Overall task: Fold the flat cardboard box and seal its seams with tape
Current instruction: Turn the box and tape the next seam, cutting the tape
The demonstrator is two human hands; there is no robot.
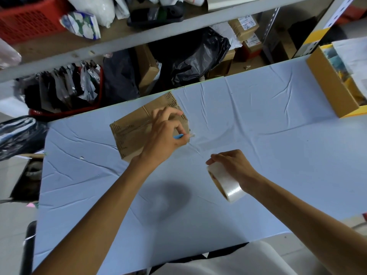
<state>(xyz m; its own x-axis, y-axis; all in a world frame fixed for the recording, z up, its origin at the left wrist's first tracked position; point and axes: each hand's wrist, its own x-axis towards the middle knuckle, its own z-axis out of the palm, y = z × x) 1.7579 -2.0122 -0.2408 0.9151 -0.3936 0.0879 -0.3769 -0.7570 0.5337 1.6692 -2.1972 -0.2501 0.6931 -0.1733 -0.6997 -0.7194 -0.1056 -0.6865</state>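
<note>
Here's the cardboard box (129, 133), folded up and lying on the bench (258, 116). There's dark print along its edges, too blurred to read. Well to the right of the box, an open carton (329, 86) holds papers and colourful packets. Beyond the box and up to the left, a red basket (25, 18) sits on the shelf (139, 34), its contents hidden. Straight beyond the box is a black bag (198, 56), and further right a taped parcel (243, 25) with a white label whose handwriting is not legible. The hands are apart. The left hand (166, 133) is over the box's right end, pinching a small blue-handled tool (178, 136). The right hand (232, 165), nearer the person than the box, is wrapped round a tilted roll of clear tape (224, 181).
</note>
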